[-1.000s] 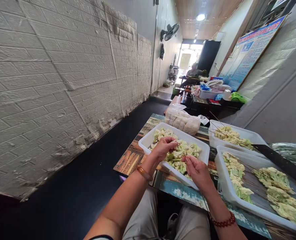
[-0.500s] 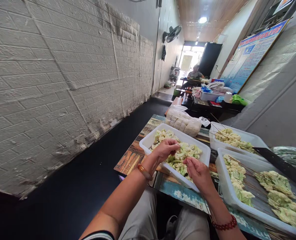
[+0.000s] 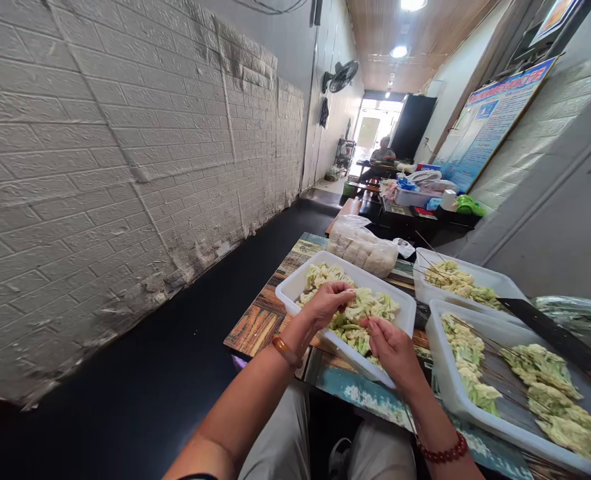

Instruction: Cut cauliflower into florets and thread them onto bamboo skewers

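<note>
Pale brick-patterned wall [image 3: 125, 167] lines the room at ten o'clock from the seated person, while a patchwork wooden table [image 3: 255, 327] spans twelve to two, keeping everything within easy reach. Loose cauliflower [image 3: 375, 303] lies in a white tub [image 3: 360, 361] at twelve, directly under both hands, probably so pieces come up with little travel and crumbs drop back in. Also at twelve, the left hand [image 3: 331, 303] hangs over the tub, thumb and fingers drawn into a narrow pinch; what lies between them I cannot tell. At one o'clock the right hand [image 3: 389, 341] pinches a thin stick [image 3: 412, 421] that appears to run back beneath the wrist, seemingly to steady its point. Skewered cauliflower [image 3: 470, 363] rests in rows in a second tub [image 3: 442, 360] at two, apparently to avoid tangling sticks.
</note>
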`<state>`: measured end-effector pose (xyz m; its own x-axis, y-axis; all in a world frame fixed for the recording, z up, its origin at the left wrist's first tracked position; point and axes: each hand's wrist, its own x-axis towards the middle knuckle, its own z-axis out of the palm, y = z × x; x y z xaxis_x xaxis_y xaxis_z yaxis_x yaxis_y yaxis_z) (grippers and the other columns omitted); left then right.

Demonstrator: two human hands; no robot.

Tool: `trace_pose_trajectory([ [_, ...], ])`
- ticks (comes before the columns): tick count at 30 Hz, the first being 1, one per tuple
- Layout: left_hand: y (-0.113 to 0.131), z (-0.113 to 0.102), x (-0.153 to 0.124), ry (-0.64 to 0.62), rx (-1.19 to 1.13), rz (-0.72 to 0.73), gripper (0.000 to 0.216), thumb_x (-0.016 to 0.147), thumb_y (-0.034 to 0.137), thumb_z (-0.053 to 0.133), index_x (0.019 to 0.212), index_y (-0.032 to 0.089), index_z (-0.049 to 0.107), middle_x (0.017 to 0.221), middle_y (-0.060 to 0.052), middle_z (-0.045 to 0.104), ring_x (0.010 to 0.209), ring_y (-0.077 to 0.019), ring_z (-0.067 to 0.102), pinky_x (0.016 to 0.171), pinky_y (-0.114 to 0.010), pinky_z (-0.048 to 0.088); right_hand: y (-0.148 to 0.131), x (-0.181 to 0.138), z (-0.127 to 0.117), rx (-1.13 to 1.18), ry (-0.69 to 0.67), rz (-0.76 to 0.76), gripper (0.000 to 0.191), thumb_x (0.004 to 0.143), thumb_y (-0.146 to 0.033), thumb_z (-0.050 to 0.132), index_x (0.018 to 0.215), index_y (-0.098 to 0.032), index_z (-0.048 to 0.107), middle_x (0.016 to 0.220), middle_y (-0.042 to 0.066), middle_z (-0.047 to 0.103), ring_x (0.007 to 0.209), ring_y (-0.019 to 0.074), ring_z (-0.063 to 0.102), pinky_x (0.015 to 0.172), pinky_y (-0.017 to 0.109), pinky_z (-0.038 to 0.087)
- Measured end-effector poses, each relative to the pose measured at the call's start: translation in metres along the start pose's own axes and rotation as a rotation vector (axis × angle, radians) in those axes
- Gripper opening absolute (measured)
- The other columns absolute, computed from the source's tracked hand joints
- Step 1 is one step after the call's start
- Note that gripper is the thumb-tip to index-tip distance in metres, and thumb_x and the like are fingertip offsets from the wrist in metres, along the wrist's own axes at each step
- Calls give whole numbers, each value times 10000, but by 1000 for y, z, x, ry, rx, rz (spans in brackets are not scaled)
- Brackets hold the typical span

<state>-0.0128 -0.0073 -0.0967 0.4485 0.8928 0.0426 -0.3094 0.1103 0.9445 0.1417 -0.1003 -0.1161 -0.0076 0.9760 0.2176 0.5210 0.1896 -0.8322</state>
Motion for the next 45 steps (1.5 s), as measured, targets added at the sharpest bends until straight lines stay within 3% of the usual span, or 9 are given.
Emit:
trace_pose_trajectory([
  [6, 0, -2, 2, 42, 20, -3, 244, 624, 344, 700, 665, 140, 571, 551, 54, 439, 470, -43, 334, 457, -210, 221, -4, 0, 2, 1, 14, 23, 437, 919, -496, 404, 1096, -164, 626, 543, -25, 525, 489, 151, 496, 469, 245, 361],
  [10, 1, -3, 3, 94, 24, 9, 262, 614, 362, 717, 682, 144, 590, 562, 53, 436, 480, -49, 327, 463, -211, 221, -11, 0, 2, -61, 22, -11, 413, 921, -493, 395, 929, -179, 664, 543, -14, 542, 509, 153, 509, 500, 245, 367],
  [16, 5, -3, 2, -7, 25, 21, 345, 649, 467, 722, 655, 146, 597, 588, 28, 461, 545, -77, 382, 517, -221, 271, -11, 2, 4, -91, 77, -73, 434, 947, -469, 343, 808, -185, 640, 505, -26, 503, 517, 144, 504, 557, 239, 373],
  [29, 9, 0, 3, 8, -25, 28, 359, 651, 452, 747, 626, 146, 561, 582, 36, 437, 590, -87, 344, 588, -210, 295, -15, 6, 7, -22, 61, -72, 416, 967, -425, 293, 843, -189, 612, 442, -47, 464, 447, 144, 501, 536, 235, 377],
  [36, 15, 4, 2, -7, 7, 27, 397, 623, 469, 759, 568, 148, 532, 561, 35, 419, 576, -87, 330, 579, -216, 293, -12, 14, 7, -134, 156, -143, 385, 962, -363, 314, 735, -201, 579, 686, 31, 642, 680, 171, 605, 626, 251, 370],
  [45, 15, 5, 3, -43, 33, 22, 422, 612, 480, 765, 543, 149, 512, 551, 39, 386, 566, -83, 310, 563, -219, 290, -8, 13, 7, -211, 151, -126, 389, 969, -347, 307, 734, -197, 578, 725, 34, 641, 702, 165, 581, 631, 254, 343],
])
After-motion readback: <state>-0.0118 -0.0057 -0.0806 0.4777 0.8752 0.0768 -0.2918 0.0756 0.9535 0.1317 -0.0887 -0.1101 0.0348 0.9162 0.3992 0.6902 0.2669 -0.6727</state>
